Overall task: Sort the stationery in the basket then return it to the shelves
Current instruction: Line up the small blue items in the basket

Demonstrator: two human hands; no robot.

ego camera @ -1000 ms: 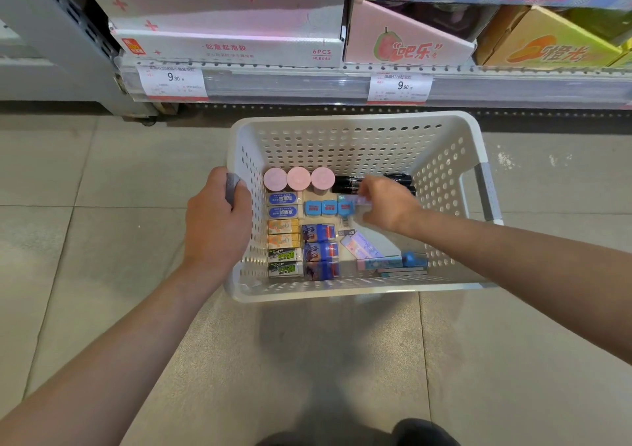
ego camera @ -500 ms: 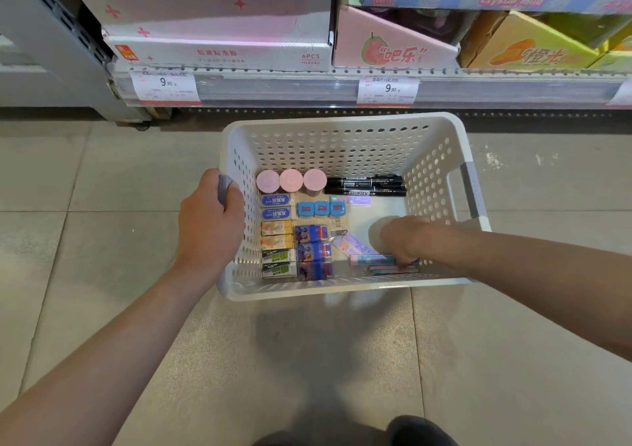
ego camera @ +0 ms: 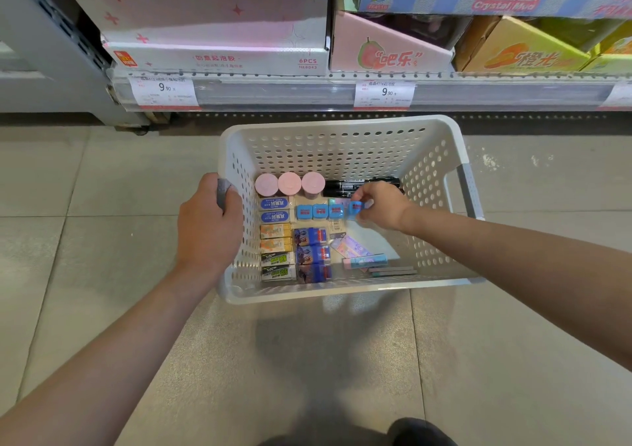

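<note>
A white perforated basket [ego camera: 342,144] sits on the floor below the shelf. My left hand [ego camera: 205,226] grips its grey left handle. My right hand [ego camera: 379,206] is inside, pinching a small blue sharpener [ego camera: 355,208] at the right end of a row of three like blue sharpeners [ego camera: 319,212]. Three pink round tubs [ego camera: 289,183] and black markers [ego camera: 359,183] line the far wall. Boxed erasers [ego camera: 276,240] form a column on the left, with blue eraser packs [ego camera: 312,253] beside it. Loose pastel erasers [ego camera: 364,261] lie near the front.
A store shelf [ego camera: 307,91] with price tags runs across the top, holding pink, blue and orange display boxes. Grey floor tiles surround the basket. The basket's right grey handle [ego camera: 468,189] is free. A dark shoe tip [ego camera: 417,433] shows at the bottom.
My right hand went to the loose items at the basket's front right, took a blue sharpener and carried it back up to the row of sharpeners. My left hand stayed on the handle.
</note>
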